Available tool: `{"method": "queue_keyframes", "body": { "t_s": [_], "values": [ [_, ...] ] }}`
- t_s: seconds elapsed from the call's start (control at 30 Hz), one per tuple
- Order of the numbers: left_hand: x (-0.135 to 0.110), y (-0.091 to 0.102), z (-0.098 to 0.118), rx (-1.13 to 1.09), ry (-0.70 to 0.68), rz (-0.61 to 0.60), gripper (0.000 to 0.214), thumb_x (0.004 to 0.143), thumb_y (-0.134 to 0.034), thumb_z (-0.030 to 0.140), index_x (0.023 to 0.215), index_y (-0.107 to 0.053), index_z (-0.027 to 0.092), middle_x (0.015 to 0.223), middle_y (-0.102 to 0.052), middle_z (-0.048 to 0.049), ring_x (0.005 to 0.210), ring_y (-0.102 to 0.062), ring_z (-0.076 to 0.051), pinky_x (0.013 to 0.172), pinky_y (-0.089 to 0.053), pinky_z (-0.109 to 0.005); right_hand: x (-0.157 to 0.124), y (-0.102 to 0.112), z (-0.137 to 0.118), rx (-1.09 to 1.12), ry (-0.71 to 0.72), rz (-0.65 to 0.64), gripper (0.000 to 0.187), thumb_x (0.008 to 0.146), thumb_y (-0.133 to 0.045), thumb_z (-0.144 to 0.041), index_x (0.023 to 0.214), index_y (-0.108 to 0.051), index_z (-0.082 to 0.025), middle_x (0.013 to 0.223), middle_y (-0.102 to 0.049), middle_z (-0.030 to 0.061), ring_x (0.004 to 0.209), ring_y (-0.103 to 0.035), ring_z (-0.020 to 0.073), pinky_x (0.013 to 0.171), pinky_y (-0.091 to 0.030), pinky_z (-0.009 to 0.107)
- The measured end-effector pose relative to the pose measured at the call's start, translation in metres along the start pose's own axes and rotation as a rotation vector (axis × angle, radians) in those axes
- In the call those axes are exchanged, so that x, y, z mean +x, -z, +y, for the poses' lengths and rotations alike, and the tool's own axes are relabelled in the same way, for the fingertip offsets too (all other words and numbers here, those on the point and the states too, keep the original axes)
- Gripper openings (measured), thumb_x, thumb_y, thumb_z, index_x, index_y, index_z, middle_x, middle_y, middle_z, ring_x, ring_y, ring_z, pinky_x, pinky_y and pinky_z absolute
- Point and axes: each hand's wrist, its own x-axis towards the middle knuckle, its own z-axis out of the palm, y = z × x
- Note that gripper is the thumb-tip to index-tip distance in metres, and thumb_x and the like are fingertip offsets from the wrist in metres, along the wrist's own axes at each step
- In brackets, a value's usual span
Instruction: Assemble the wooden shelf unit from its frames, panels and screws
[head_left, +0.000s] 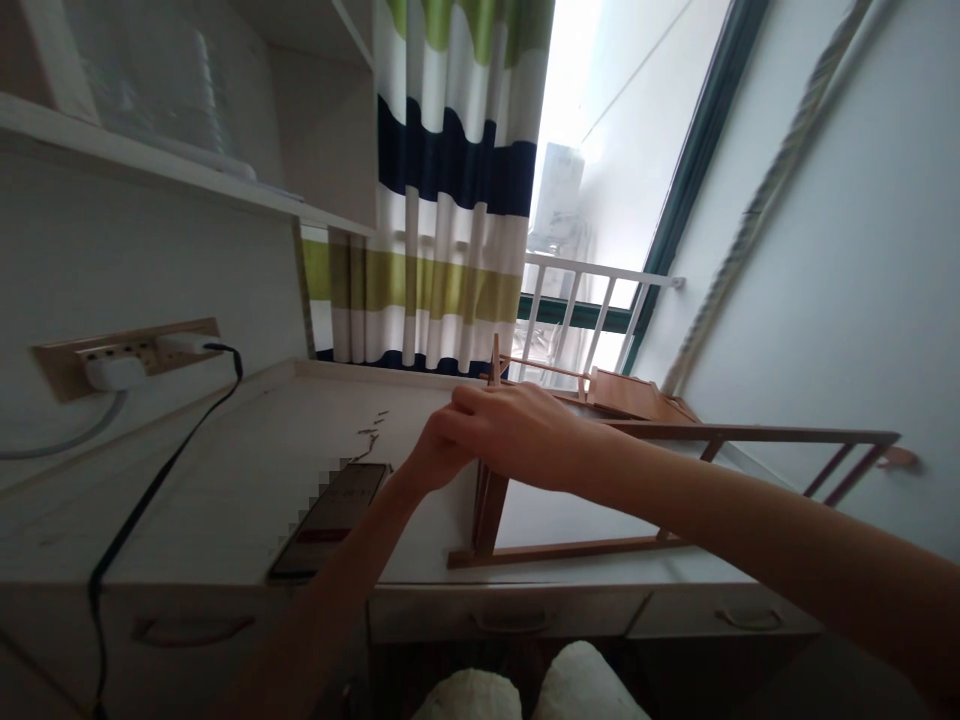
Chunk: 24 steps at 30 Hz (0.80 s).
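Note:
A brown wooden frame (577, 548) with slats stands on the white desk (225, 500), reaching toward the right wall. My right hand (525, 430) is closed at the frame's left end, with its fingers bent over the wood. Close against it, my left hand (442, 445) has its fingers curled in; whatever it grips is hidden. A thin wooden piece (495, 360) sticks up just behind my hands. Beside my left forearm lies a dark flat device, like a phone or tablet (337, 525), partly blurred out. Several small dark pieces, perhaps screws (367, 432), are scattered behind it.
More wooden parts (630, 393) rest at the back right near the window railing (600, 268). A striped curtain (450, 200) hangs behind the desk. On the left, a black cable (165, 470) runs from the wall socket (127, 360) over the desk edge. A shelf (187, 165) overhangs.

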Motion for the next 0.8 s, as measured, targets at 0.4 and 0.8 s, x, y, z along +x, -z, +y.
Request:
{"method": "queue_keyframes", "body": {
  "t_s": [0.4, 0.8],
  "values": [
    [-0.001, -0.006, 0.009, -0.096, -0.019, -0.146, 0.016, 0.072, -0.062, 0.011, 0.086, -0.059, 0.018, 0.101, -0.061, -0.0057, 0.109, -0.051, -0.018, 0.09, -0.044, -0.03, -0.052, -0.003, 0.02, 0.069, -0.25, 0.193, 0.015, 0.089, -0.042, -0.016, 0.092, -0.057, -0.013, 0.088, -0.049, 0.0038, 0.067, -0.046, 0.0087, 0.058, -0.035, 0.021],
    [-0.001, -0.004, 0.004, -0.087, -0.053, -0.153, 0.017, 0.073, -0.061, 0.013, 0.089, -0.058, 0.018, 0.102, -0.062, -0.0077, 0.113, -0.047, -0.021, 0.097, -0.039, -0.038, -0.071, -0.028, -0.002, -0.215, -0.132, 0.139, 0.013, 0.089, -0.04, -0.015, 0.087, -0.053, -0.013, 0.081, -0.05, 0.0043, 0.068, -0.046, 0.0136, 0.046, -0.025, 0.024]
  ]
}}
